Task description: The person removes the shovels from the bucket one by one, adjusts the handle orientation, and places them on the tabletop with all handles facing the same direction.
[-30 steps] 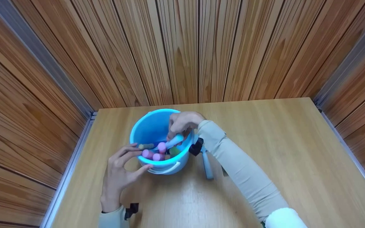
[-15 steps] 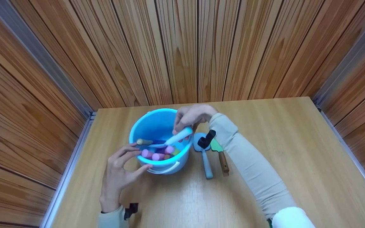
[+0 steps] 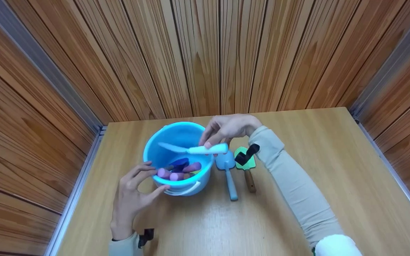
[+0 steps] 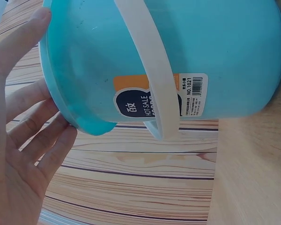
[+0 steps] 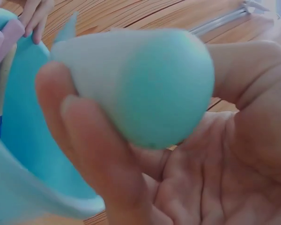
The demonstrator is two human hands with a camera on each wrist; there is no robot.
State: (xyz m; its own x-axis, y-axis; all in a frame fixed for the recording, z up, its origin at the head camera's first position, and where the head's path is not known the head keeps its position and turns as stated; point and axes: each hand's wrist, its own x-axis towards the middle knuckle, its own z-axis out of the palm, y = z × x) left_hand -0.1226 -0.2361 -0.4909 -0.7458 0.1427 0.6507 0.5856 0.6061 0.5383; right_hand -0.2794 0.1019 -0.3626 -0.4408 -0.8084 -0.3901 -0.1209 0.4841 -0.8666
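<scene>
My left hand [image 3: 132, 199] holds the light-blue bucket [image 3: 174, 133] by its rim, thumb at the front and fingers at the left side. Over the bucket's right side, my right hand [image 3: 228, 128] grips a light-blue hand trowel [image 3: 208, 149] by its thick handle. The trowel lies nearly level, its thin blade pointing left above the bucket's opening. In the right wrist view, the rounded handle end [image 5: 168, 89] shows between fingers and thumb. Inside the bucket are several pink-handled tools [image 3: 176, 176] and a dark-blue blade [image 3: 179, 163]; their lower parts are hidden.
Right of the bucket, a light-blue shovel [image 3: 231, 185] and a green one with a brown handle [image 3: 250, 181] lie on the wooden table [image 3: 297, 142]. The white bucket handle [image 4: 154, 56] hangs down at the front. Wood-panelled walls [image 3: 198, 60] stand behind and at the sides.
My right hand has moved up and to the right, lifting the light-blue trowel from among the tools; its blade now shows. The shovels beside the bucket are uncovered. My left hand stays at the rim.
</scene>
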